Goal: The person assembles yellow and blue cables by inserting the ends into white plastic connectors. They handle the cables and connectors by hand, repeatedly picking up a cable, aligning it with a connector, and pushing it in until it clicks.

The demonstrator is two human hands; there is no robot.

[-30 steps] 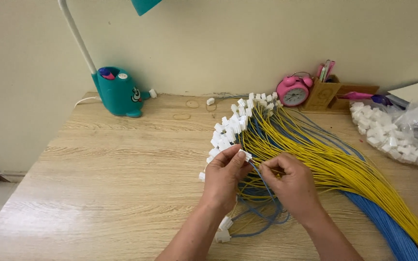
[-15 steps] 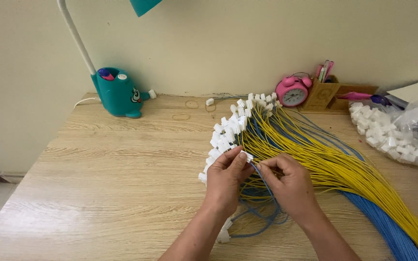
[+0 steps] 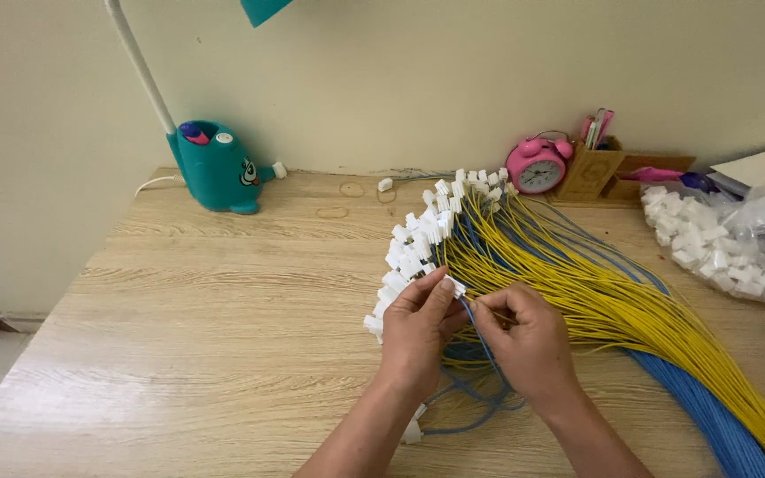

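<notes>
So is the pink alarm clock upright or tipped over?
Upright. The pink alarm clock stands on the wooden desk by the wall, face toward the camera, bells on top, beside the wooden pen holder.

Yellow wires (image 3: 577, 283), blue wires (image 3: 710, 416), white connectors (image 3: 413, 257), teal lamp (image 3: 214, 168), pink clock (image 3: 535, 166)

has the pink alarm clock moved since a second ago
No. The pink alarm clock stands in the same spot at the back of the table, right beside the wooden pen holder, as before.

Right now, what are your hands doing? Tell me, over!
Left hand pinching a white connector. Right hand pinching a blue wire at it. Yellow and blue wire bundle fanned just behind. Over.
</notes>
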